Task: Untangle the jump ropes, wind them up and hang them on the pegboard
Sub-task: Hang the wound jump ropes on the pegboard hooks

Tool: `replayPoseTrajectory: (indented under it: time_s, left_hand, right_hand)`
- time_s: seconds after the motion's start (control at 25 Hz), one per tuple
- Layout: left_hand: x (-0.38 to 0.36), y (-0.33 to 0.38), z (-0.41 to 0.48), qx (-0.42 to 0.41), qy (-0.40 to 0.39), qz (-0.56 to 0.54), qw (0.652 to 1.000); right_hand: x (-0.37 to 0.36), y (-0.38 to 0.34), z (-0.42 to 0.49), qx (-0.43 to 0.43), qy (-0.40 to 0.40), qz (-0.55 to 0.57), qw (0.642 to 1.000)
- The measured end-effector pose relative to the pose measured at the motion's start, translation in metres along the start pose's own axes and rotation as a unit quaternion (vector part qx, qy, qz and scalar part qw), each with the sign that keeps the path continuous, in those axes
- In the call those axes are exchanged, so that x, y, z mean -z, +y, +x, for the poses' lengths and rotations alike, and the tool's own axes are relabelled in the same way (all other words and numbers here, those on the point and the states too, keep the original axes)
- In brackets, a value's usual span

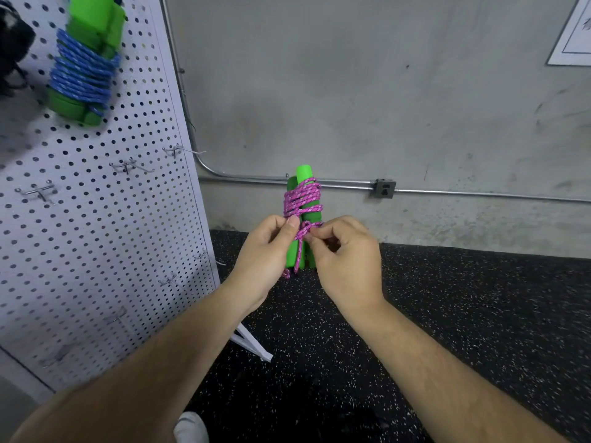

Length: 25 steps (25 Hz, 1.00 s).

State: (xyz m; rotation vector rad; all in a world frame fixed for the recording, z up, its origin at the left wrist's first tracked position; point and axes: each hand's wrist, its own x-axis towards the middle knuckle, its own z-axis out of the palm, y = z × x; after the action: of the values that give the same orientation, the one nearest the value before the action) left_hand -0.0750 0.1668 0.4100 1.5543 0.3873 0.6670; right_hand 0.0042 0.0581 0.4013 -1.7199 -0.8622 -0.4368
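Pink rope [302, 199] pinched, right hand [347, 260], left hand [265, 254]

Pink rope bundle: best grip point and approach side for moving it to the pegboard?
Probably the bare lower half of the green handles, from the left, wrapping both. They stand upright side by side, and the pink rope coils cover only the upper part.

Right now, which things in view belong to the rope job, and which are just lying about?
Job: pink jump rope, wound round its green handles, held by left hand and right hand; blue jump rope, hung on the pegboard; empty hooks.
Just there: wall conduit; outlet box; framed picture; black object, top left.
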Motion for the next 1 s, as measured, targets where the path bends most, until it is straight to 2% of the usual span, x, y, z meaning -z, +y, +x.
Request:
replayPoseTrajectory:
  time_s: [0.2, 0.32, 0.56, 0.72, 0.84, 0.92, 1.0]
  left_hand:
    - [0.000, 0.011, -0.003, -0.021, -0.006, -0.050, 0.998]
    - [-0.001, 0.012, -0.005, -0.028, -0.018, -0.072, 0.997]
    - [0.001, 0.012, -0.002, -0.017, -0.009, -0.032, 0.999]
    - [0.003, 0.007, 0.002, -0.014, 0.030, 0.036, 0.999]
    - [0.006, 0.007, 0.004, -0.043, 0.041, 0.153, 0.986]
    - [0.006, 0.006, 0.004, -0.086, 0.024, 0.234, 0.968]
    - [0.006, 0.005, 0.002, -0.133, 0.018, 0.281, 0.950]
  right_hand:
    - [-0.001, 0.003, -0.005, 0.049, 0.045, 0.024, 0.997]
    - [0.000, 0.005, -0.004, 0.103, 0.065, 0.002, 0.993]
    - [0.002, 0.011, -0.003, 0.198, 0.080, -0.060, 0.975]
    - [-0.002, 0.011, -0.002, 0.243, 0.027, -0.071, 0.967]
    - [0.002, -0.002, -0.003, 0.172, -0.036, -0.065, 0.982]
    - [0.009, -0.010, 0.004, 0.162, -0.037, -0.140, 0.976]
    - [0.014, -0.011, 0.013, 0.196, -0.076, -0.220, 0.953]
